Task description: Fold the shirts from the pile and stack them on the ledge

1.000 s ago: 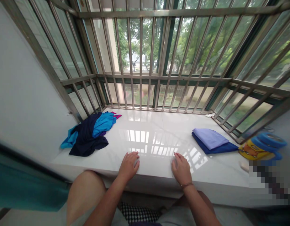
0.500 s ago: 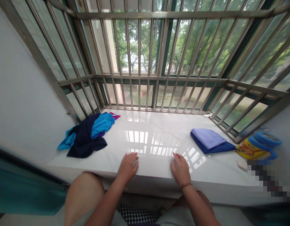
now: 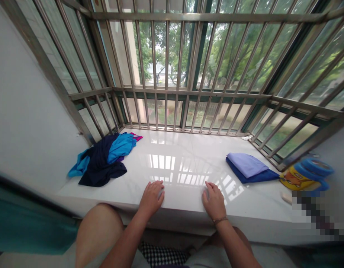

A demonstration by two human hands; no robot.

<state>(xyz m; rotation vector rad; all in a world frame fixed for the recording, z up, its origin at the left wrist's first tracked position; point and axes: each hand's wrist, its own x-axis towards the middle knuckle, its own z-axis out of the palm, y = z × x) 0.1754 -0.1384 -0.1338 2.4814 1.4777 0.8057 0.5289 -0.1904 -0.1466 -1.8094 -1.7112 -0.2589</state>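
Note:
My left hand (image 3: 152,195) rests on the glossy white sill (image 3: 177,199) near its front edge, fingers loosely curved and holding nothing. To its right, apart from it, my right hand (image 3: 214,199) lies on the same surface, also bare, with thumb and fingers apart. A crumpled heap of dark navy cloth (image 3: 97,163) and bright blue cloth (image 3: 122,147) sits left of my left hand, with bits of pink and purple showing. Beyond my right hand lie two folded cloths, a lavender one (image 3: 247,164) on top of a dark blue one (image 3: 254,178).
Metal bars (image 3: 166,91) enclose the sill at the back and sides. A blue and yellow container (image 3: 302,175) with a cartoon print stands at the right wall, near a blurred-out patch (image 3: 314,212). A teal curtain (image 3: 32,223) hangs at the lower left.

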